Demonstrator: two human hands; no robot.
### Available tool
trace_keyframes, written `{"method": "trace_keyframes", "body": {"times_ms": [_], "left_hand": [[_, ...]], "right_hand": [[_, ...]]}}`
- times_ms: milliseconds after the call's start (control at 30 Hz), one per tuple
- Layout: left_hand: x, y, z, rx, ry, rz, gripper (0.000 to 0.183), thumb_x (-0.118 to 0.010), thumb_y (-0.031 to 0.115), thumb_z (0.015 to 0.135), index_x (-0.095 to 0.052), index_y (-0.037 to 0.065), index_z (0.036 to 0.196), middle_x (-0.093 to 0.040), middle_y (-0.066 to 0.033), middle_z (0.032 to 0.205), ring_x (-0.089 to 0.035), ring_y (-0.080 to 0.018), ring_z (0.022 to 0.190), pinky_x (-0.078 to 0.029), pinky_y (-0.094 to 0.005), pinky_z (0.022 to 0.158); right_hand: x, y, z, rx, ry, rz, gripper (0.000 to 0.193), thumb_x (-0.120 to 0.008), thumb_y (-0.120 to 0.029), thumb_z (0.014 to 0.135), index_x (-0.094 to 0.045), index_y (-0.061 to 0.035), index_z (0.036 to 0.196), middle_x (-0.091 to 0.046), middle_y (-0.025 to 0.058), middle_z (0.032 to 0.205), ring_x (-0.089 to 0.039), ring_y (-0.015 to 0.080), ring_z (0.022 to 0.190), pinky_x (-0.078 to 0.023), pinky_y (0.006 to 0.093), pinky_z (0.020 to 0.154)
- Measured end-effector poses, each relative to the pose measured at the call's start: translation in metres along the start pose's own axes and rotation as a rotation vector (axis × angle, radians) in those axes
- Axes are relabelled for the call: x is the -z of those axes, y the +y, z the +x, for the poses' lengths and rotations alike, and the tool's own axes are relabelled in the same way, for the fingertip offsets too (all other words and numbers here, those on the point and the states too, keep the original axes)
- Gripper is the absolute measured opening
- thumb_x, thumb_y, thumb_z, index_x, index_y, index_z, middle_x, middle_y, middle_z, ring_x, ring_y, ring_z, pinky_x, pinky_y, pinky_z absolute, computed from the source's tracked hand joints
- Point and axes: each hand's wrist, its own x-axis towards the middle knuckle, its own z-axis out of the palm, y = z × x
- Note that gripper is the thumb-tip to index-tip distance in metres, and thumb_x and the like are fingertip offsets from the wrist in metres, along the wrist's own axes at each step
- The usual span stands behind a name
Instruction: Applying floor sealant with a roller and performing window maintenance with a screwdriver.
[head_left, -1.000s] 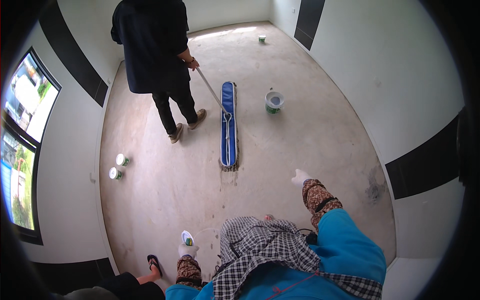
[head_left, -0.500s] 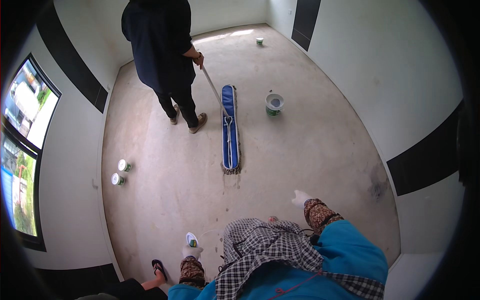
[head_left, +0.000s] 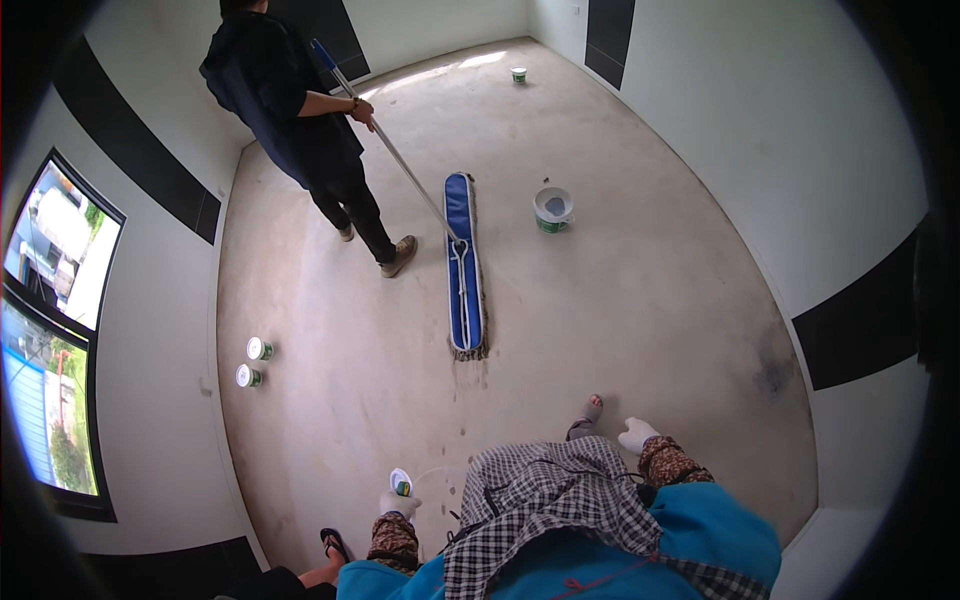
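My left hand (head_left: 398, 503), in a whitish glove, is closed on a white oval object with a green-and-yellow piece (head_left: 402, 488) on it; its exact kind is unclear. A thin pale curved line runs from beside it toward my checked apron. My right hand (head_left: 637, 436), also gloved, is held out over the floor at the right, fingers curled, with nothing seen in it. Ahead, a co-worker in dark clothes holds the pole of a wide blue dust mop (head_left: 461, 270), which lies flat on the floor.
A white bucket (head_left: 552, 212) stands right of the mop, and a smaller tub (head_left: 518, 75) farther back. Two white-lidded tubs (head_left: 258, 349) sit near the left wall. At lower left another person's sandalled foot (head_left: 335, 545) shows. Dark spots mark the concrete floor (head_left: 560, 320).
The co-worker has turned and leaned left, tilting the mop pole; the mop head stays on the floor. My foot has come into view beside my right hand, and my view has shifted slightly.
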Motion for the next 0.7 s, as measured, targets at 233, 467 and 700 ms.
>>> {"method": "trace_keyframes", "body": {"times_ms": [233,467,700], "left_hand": [[-0.074,0.114,-0.052,0.004,0.032,0.156,0.056,-0.086,0.027,0.062,-0.069,-0.006,0.104,-0.07,-0.0229,0.101,-0.07,-0.0323,0.094,-0.055,-0.0395,0.085],[-0.155,0.35,-0.066,-0.11,0.029,0.034,0.054,-0.086,0.025,0.063,-0.068,-0.006,0.104,-0.071,-0.0225,0.097,-0.07,-0.0332,0.09,-0.055,-0.0391,0.081],[-0.211,0.494,-0.017,-0.241,0.062,0.195,0.053,-0.084,0.026,0.064,-0.069,-0.002,0.107,-0.071,-0.0216,0.097,-0.07,-0.0325,0.091,-0.055,-0.0378,0.083]], "right_hand": [[0.015,0.171,0.081,0.014,-0.027,0.201,0.057,-0.055,-0.019,0.083,-0.049,0.0065,0.134,-0.067,0.0218,0.101,-0.067,0.0251,0.077,-0.053,0.0362,0.066],[0.161,0.281,0.183,-0.105,-0.079,0.438,0.052,-0.057,-0.021,0.084,-0.053,0.0038,0.13,-0.065,0.0241,0.111,-0.068,0.0294,0.09,-0.054,0.0377,0.077],[0.222,0.324,0.249,-0.153,-0.039,0.567,0.04,-0.056,-0.014,0.084,-0.057,0.0035,0.121,-0.067,0.0146,0.081,-0.064,0.0223,0.061,-0.05,0.0354,0.053]]}}
